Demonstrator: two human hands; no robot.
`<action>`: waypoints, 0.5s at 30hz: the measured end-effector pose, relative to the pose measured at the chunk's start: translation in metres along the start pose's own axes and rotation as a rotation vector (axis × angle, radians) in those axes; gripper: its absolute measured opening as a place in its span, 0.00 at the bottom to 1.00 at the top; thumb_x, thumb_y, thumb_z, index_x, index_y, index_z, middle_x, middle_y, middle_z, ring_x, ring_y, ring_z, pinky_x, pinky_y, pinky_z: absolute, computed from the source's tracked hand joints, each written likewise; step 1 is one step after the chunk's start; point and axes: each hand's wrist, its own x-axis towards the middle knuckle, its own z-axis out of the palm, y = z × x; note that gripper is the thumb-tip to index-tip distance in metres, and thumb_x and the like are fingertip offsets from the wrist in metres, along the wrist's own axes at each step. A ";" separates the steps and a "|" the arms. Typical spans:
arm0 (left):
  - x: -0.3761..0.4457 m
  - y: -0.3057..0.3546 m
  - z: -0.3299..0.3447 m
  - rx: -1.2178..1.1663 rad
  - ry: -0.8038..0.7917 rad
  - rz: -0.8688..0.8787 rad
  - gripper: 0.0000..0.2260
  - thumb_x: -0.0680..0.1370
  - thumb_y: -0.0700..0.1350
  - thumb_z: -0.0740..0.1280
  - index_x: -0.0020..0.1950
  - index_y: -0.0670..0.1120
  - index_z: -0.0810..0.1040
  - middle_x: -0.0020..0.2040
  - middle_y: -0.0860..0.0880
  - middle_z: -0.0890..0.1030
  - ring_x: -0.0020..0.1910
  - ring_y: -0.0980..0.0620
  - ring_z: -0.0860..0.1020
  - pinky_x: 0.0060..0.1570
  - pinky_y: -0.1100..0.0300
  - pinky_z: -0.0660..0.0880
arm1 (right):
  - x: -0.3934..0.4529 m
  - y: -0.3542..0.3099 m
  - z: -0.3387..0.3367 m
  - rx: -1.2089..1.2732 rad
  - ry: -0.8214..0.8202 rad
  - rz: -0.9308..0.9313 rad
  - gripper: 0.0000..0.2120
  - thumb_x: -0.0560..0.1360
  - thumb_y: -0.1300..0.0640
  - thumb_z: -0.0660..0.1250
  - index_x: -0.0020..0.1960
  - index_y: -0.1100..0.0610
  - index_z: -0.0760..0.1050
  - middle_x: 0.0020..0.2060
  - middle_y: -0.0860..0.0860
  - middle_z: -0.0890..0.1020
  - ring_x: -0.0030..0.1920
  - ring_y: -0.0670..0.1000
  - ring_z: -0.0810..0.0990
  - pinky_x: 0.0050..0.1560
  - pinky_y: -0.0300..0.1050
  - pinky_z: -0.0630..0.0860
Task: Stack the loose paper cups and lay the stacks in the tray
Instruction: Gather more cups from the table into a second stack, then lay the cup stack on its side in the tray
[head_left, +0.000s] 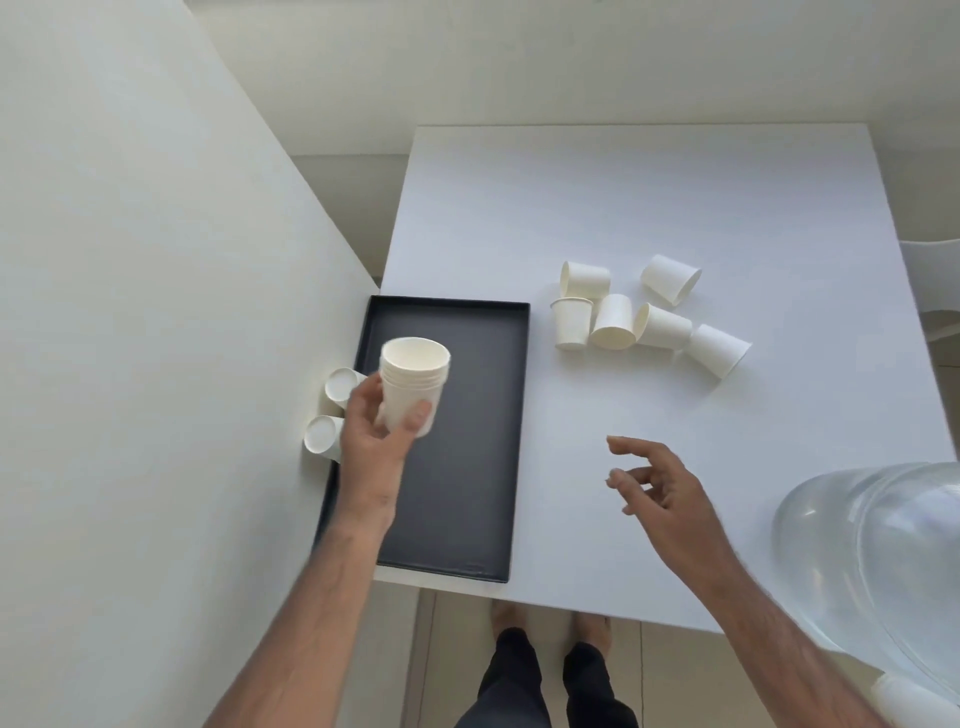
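Left hand (382, 423) grips an upright stack of white paper cups (414, 384) over the black rectangular tray (467, 467). Right hand (657, 486), released w/ fingers spread, is nearer the loose white paper cups (639, 317), lying ahead & slightly right on the white desk (675, 197).

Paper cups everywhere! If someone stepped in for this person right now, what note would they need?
Left hand: holds a nested stack of cups upright above the black tray, fingers curled round it.
Right hand: empty, fingers relaxed, hovering over the table.
Two cups lie on their sides at the tray's left edge; whether they are single cups or stacks cannot be told.
Six loose cups sit on the table right of the tray: one upright, the others tipped or upside down.
Done: one stack built.
Left: lay it in the tray, then stack and tray the loose six.
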 end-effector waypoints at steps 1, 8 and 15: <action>0.008 0.006 -0.015 0.044 0.047 0.019 0.27 0.70 0.57 0.83 0.67 0.63 0.80 0.65 0.57 0.84 0.62 0.56 0.83 0.62 0.54 0.79 | 0.000 0.002 0.003 0.002 -0.014 0.010 0.17 0.82 0.55 0.69 0.64 0.35 0.77 0.62 0.38 0.81 0.54 0.46 0.84 0.45 0.40 0.83; 0.032 0.050 -0.086 0.494 0.111 0.168 0.26 0.72 0.59 0.80 0.68 0.65 0.76 0.63 0.64 0.82 0.57 0.62 0.82 0.50 0.59 0.77 | -0.004 0.010 0.011 0.008 -0.081 0.053 0.16 0.82 0.57 0.69 0.63 0.37 0.77 0.64 0.37 0.80 0.53 0.46 0.85 0.49 0.45 0.82; 0.038 0.069 -0.088 1.141 0.062 0.469 0.25 0.73 0.47 0.80 0.68 0.49 0.78 0.59 0.50 0.82 0.54 0.45 0.80 0.55 0.49 0.78 | -0.007 0.010 0.005 0.023 -0.083 0.060 0.15 0.83 0.59 0.68 0.62 0.39 0.78 0.63 0.37 0.81 0.54 0.45 0.85 0.50 0.48 0.83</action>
